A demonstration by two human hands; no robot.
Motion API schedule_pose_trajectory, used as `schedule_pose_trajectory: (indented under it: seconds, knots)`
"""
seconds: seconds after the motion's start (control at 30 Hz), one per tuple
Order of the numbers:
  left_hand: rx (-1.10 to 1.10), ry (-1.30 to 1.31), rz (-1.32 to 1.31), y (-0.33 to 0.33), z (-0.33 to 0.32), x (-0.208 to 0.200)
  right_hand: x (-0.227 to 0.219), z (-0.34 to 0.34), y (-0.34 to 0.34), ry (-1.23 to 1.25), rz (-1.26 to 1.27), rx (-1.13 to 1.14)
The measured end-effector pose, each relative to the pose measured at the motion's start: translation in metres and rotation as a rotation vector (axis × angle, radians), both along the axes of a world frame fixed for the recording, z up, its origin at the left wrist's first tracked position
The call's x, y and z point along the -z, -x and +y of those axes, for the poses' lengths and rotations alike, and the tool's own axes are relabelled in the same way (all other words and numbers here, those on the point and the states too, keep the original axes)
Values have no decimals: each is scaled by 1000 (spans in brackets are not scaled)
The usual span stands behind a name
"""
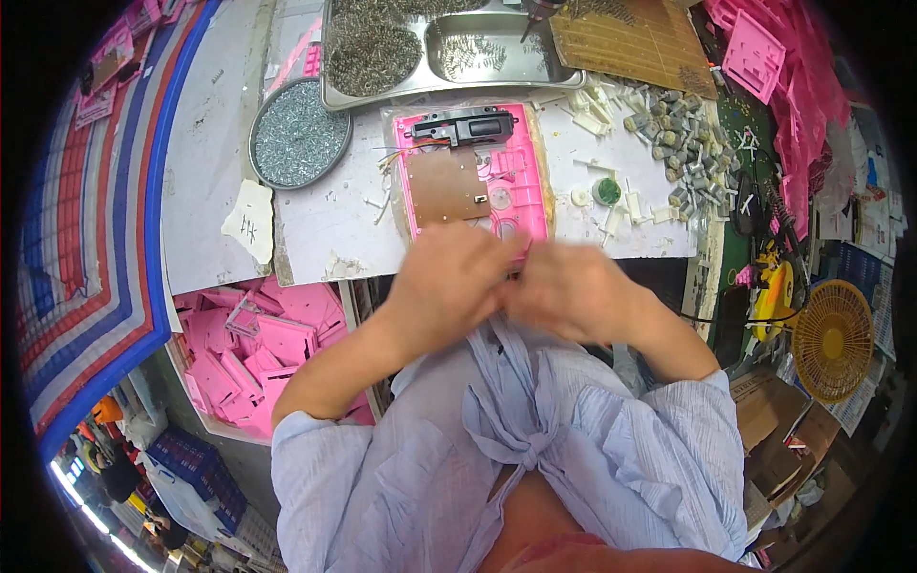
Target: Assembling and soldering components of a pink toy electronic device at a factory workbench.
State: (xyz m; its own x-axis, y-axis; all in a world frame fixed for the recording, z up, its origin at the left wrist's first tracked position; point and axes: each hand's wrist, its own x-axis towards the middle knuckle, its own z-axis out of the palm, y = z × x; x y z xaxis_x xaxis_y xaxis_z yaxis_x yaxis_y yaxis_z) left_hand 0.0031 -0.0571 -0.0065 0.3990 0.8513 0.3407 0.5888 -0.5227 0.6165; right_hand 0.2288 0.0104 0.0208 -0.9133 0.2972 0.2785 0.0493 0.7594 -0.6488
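A pink plastic housing [525,172] lies open on the worktable, with a brown board [449,183] and a black module [463,129] with thin wires set in it. Over its near edge, my left hand [454,272] and my right hand [568,291] come together, their fingers bent and close to one another. Both hands are smeared by motion. Whatever lies between the fingertips is too blurred and covered to make out.
Behind the housing stands a metal tray [458,91] of springs, beside a cardboard sheet [635,43]. A round dish [301,134] of small screws sits left. Small motors [669,129] and white plastic parts [626,205] lie right. Pink parts [253,358] fill a box below left.
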Motion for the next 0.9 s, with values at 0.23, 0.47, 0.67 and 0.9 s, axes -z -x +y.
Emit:
schedule_pose_trajectory:
  seconds: [0.23,0.47,0.67,0.9]
  knots:
    - [47,-146,35,2,-25,13,23,17,7,-214,-85,217]
    - [-392,121,165,38,-62,25,33,-14,55,-233,-61,271]
    - [-151,289,189,18,-96,44,36,-29,75,-202,-61,260]
    - [-132,244,-66,50,-41,17,55,-32,75,-354,-133,350]
